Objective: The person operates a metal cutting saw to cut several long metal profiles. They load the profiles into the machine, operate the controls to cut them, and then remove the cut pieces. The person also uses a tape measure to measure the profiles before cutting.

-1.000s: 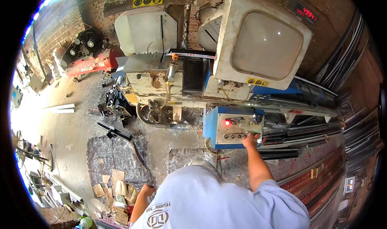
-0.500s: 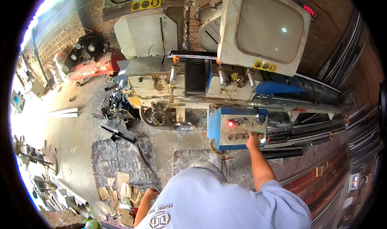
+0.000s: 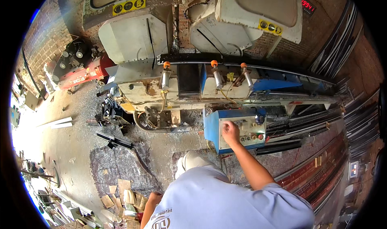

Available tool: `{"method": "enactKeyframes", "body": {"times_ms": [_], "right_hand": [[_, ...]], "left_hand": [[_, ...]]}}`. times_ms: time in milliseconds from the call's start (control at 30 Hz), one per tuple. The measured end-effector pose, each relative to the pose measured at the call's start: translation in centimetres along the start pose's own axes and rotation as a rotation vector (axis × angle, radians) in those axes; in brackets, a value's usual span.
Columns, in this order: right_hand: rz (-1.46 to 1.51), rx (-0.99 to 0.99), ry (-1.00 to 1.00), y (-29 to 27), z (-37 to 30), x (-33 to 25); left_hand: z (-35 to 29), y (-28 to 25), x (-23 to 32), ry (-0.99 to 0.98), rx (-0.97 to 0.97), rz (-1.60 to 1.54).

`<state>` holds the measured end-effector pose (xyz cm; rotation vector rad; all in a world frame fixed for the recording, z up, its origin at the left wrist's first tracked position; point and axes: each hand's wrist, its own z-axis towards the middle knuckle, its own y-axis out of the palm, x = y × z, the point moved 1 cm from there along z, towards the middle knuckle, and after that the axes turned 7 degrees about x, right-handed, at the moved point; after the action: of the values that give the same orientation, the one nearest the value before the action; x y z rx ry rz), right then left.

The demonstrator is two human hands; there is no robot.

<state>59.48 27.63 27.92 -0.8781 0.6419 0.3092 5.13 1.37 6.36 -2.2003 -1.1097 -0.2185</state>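
Observation:
My right hand (image 3: 230, 133) is at the left part of the control box's panel (image 3: 246, 128), fingers curled in. It covers the spot of the lit red lamp, and whatever its fingertips touch is hidden. Several knobs and buttons (image 3: 254, 136) show to the right of it. My left hand (image 3: 155, 198) hangs low beside my body, above cardboard scraps; its fingers are too small and partly hidden to read. Behind the box stands a two-headed saw with a dark profile (image 3: 193, 59) lying across its bed, near orange-tipped clamp cylinders (image 3: 217, 79). The right guard hood (image 3: 258, 11) is raised.
A red air compressor (image 3: 82, 75) stands at the left. Dark offcuts (image 3: 114, 140) and cardboard pieces (image 3: 125, 186) lie on the floor. Long profiles (image 3: 300, 124) are stacked at the right, below the saw's long rail. A red digital display (image 3: 307, 5) glows at upper right.
My right hand has moved left across the panel, off the buttons at its right end. The right guard hood has risen, uncovering more of the profile. The view has shifted slightly.

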Motion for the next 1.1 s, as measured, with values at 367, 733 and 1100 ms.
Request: {"method": "enactKeyframes", "body": {"times_ms": [367, 733, 1100], "right_hand": [[0.889, -0.357, 0.544, 20.1, 15.8, -9.0], [1.264, -0.098, 1.303, 35.9, 33.6, -5.9], [1.384, -0.124, 1.114, 31.8, 33.1, -16.3]], "left_hand": [[0.7, -8.5, 6.5, -0.016, 0.111, -0.072], [6.8, -18.8, 21.2, 0.051, 0.386, -0.344], [6.6, -31.1, 39.0, 0.634, 0.506, -0.033]]}}
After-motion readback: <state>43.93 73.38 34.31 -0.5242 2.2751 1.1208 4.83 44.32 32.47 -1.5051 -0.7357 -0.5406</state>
